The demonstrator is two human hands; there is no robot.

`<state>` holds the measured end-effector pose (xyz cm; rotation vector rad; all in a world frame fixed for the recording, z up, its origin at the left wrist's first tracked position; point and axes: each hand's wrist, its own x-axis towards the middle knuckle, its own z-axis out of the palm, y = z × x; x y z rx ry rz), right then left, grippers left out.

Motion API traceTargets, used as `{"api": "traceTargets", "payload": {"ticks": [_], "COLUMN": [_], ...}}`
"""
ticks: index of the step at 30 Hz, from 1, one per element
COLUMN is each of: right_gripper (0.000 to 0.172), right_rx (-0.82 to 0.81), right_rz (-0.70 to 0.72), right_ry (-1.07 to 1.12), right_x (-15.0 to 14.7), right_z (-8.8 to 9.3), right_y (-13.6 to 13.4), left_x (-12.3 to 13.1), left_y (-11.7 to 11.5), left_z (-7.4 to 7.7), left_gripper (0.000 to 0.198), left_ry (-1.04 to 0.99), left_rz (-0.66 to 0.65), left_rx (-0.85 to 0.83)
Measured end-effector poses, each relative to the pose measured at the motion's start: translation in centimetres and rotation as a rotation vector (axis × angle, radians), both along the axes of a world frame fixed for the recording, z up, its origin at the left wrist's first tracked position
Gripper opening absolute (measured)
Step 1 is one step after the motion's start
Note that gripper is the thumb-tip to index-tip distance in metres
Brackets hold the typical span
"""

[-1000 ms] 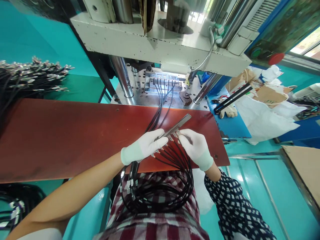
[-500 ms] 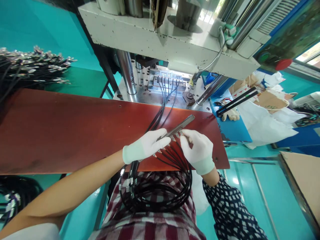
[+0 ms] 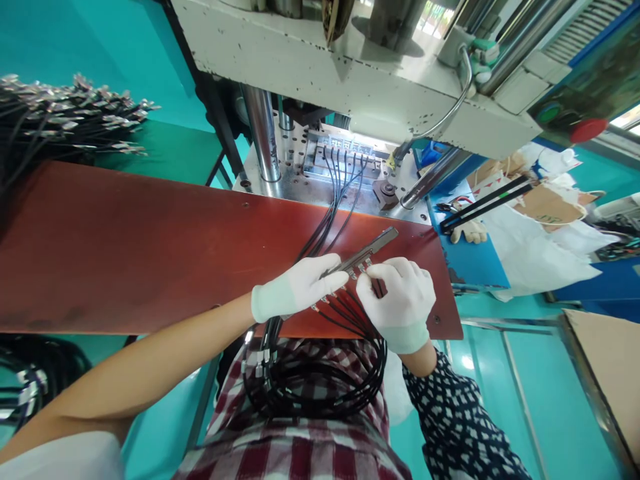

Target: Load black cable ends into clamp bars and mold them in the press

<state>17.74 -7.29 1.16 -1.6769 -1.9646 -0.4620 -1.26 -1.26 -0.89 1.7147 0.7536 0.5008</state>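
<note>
My left hand (image 3: 313, 285), in a white glove, is closed on a flat grey metal bar (image 3: 377, 245) that slants up to the right above the board. Small metal cable terminals (image 3: 361, 268) sit in a row along the bar's lower edge. My gloved right hand (image 3: 400, 297) pinches at the right end of that row; its fingertips hide what they hold, apparently a terminal's cable. Black cables (image 3: 350, 313) run from the terminals down to a coil (image 3: 315, 400) on my lap. Other cable ends lie in the metal fixture (image 3: 343, 157) of the press.
A brown-red board (image 3: 150, 247) spans the front of the press (image 3: 350, 87). Many cables with metal ends (image 3: 90, 113) are piled at the left. On the right, a blue surface (image 3: 475, 263) carries a glove and two black bars (image 3: 485, 203). A red button (image 3: 589, 131) is on the press.
The whole view has shifted slightly. My right hand has turned a little at the terminals, while my left hand keeps its grip on the metal bar.
</note>
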Motion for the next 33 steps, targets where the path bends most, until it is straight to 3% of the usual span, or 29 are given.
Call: {"api": "traceTargets", "payload": {"ticks": [5, 10, 15, 18, 21, 25, 30, 33], "right_gripper": [0.010, 0.010, 0.005, 0.011, 0.006, 0.014, 0.006, 0.011], "right_rx": [-0.025, 0.012, 0.013, -0.018, -0.039, 0.011, -0.035, -0.044], "right_rz": [0.030, 0.053, 0.050, 0.075, 0.108, 0.116, 0.115, 0.123], "right_ry": [-0.012, -0.044, -0.032, -0.037, -0.044, -0.040, -0.027, -0.022], "right_x": [-0.3, -0.8, -0.9, -1.2, -1.7, -2.1, -1.9, -2.2], "right_z": [0.2, -0.4, -0.2, 0.1, -0.2, -0.9, -0.4, 0.0], "right_y": [-0.9, -0.3, -0.5, -1.1, -1.1, -0.7, -1.2, -1.8], "left_x": [0.2, 0.2, 0.2, 0.2, 0.2, 0.2, 0.2, 0.3], "left_y": [-0.2, -0.2, -0.2, -0.2, -0.2, -0.1, -0.2, -0.3], "left_z": [0.1, -0.2, 0.0, 0.2, 0.4, 0.4, 0.3, 0.2], "left_gripper": [0.038, 0.037, 0.036, 0.036, 0.034, 0.033, 0.033, 0.034], "left_ry": [-0.052, -0.061, -0.077, -0.089, -0.083, -0.083, -0.110, -0.118], "left_rz": [0.022, 0.029, 0.034, 0.040, 0.057, 0.058, 0.048, 0.058], "left_rx": [-0.182, -0.125, -0.189, -0.213, -0.181, -0.118, -0.220, -0.218]}}
